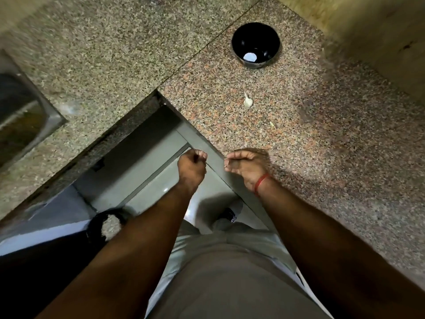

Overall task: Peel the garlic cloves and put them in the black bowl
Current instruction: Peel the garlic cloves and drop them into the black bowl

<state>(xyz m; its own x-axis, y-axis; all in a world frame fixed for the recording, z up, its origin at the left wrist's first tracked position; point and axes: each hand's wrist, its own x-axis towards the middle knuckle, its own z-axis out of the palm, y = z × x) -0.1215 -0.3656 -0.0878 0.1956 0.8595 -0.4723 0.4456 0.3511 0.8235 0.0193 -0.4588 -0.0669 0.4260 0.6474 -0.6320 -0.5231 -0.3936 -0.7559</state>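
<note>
From the head camera, both hands hover at the inner corner of the speckled granite worktop [299, 139], above the gap that shows the floor. The left hand [192, 165] has its fingers [200, 155] curled tight, thumb against fingertips, and looks to be pinching something small; whether that is a clove or a scrap of skin cannot be told, as the thing itself is hidden. The right hand [247, 166], with a red thread at the wrist, has its fingers loosely bent and its palm partly up, and nothing can be seen in it. One garlic clove [248, 102], pale with a thin tail of skin, lies on the worktop between the hands and the black bowl [239, 42], apart from both. A small pale flake [272, 124], probably skin, lies nearer the hands. To do the peeling well, I judge the clove should be brought close and held steady in one hand while the other nips the skin at the tail end and strips it along the length, over the worktop and not over the floor gap. The black bowl stands upright, well away from the hands; inside it shows only a bright spot at the bottom, which looks like a reflection, and no cloves that I can make out. At the left edge, part of a steel sink [20, 116] is set into the worktop.
</note>
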